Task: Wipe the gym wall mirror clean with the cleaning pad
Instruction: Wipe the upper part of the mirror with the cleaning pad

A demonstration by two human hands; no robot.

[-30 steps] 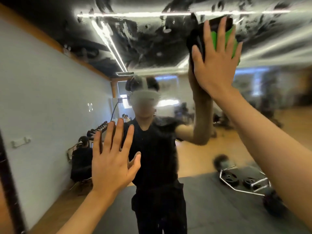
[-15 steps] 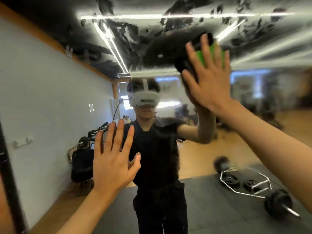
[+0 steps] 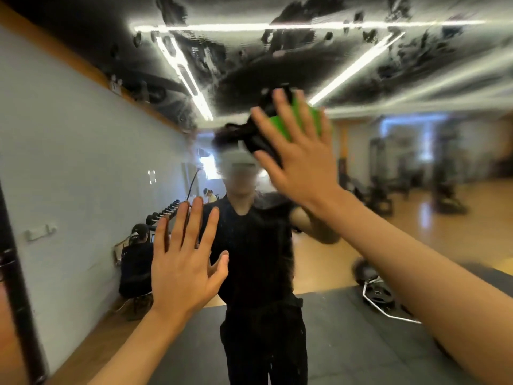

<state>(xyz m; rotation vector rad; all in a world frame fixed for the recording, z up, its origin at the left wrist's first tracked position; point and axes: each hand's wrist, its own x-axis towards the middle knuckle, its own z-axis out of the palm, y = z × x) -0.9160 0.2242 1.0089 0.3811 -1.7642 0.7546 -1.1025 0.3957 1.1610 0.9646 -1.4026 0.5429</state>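
Observation:
The wall mirror [image 3: 83, 151] fills the whole view and reflects the gym and me. Wet grey smears cover its upper part. With straight, spread fingers my right hand [image 3: 297, 159] presses a green and black cleaning pad [image 3: 283, 123] flat on the glass, just above centre. Lower left of it, my left hand [image 3: 184, 262] lies flat against the mirror, fingers spread. Much of the pad is hidden under my right hand.
A dark mirror frame [image 3: 16, 273] runs down the left edge. The reflection shows a seated person [image 3: 136, 262] by a dumbbell rack at left, a barbell with plates [image 3: 380, 295] on a dark floor mat at right, and gym machines further back.
My right hand has slid the pad down and to the left across the glass, from the upper right toward the centre. My left hand has stayed in place.

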